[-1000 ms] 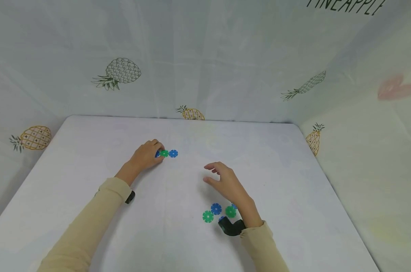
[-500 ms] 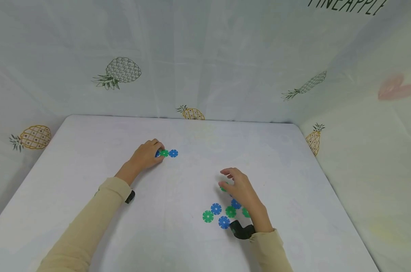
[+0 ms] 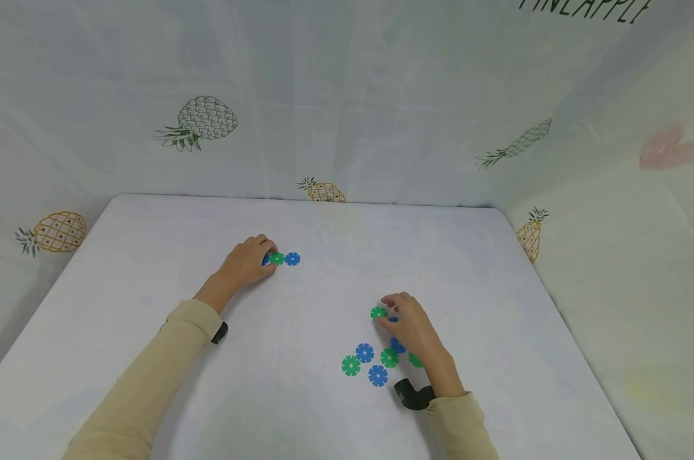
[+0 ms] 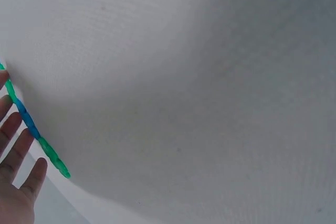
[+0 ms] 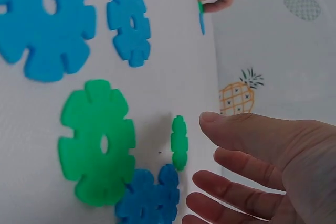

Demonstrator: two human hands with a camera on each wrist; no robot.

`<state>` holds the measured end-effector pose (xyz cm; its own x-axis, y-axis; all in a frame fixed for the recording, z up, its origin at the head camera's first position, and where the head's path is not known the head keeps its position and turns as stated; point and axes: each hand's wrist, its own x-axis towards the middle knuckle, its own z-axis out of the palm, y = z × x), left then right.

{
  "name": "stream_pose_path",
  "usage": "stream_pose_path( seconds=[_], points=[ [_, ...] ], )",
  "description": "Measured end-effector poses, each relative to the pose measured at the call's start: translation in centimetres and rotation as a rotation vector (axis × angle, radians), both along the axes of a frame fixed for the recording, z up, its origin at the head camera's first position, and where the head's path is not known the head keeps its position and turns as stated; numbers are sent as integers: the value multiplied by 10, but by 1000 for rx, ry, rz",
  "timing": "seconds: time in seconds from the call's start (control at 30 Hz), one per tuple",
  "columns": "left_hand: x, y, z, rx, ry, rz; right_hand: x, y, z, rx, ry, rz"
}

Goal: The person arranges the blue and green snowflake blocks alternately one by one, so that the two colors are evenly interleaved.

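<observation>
My left hand (image 3: 244, 262) grips a joined row of snowflake discs at the left-middle of the table. A green disc (image 3: 277, 259) and a blue end disc (image 3: 292, 259) show past its fingers; the hand hides the rest. In the left wrist view the disc row (image 4: 29, 121) appears edge-on, green and blue alternating, against the fingers. My right hand (image 3: 414, 329) hovers with thumb and fingers apart, holding nothing. Close to its fingertips is a loose green disc (image 3: 377, 313). Under and beside this hand lie further blue and green discs, some partly hidden by it.
Left of the right wrist are a loose blue disc (image 3: 364, 352), a green disc (image 3: 351, 365) and another blue disc (image 3: 378, 375). The white table (image 3: 301, 409) ends at a pineapple-print curtain (image 3: 347, 115) behind and at both sides.
My right hand has moved right and toward me, from beside the middle of the table to over the loose discs, uncovering some of them. The left hand stays on its row.
</observation>
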<state>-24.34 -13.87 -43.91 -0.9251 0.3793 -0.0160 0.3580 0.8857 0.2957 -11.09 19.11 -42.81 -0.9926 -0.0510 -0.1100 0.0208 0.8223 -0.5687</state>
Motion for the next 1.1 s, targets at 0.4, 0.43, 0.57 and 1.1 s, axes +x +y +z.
stream_pose_path(
  seconds=[0.4,0.43,0.57,1.1],
  points=[
    [0,1,0,5,3,1,-2,-7,-6,149,28,30],
    [0,1,0,5,2,1,-3,-8,-6,156,30,33],
    [2,2,2,8,-2,3,-3,-10,-5,175,30,39],
    [2,2,2,-1,1,16,-7,-13,-5,173,23,48]
  ],
)
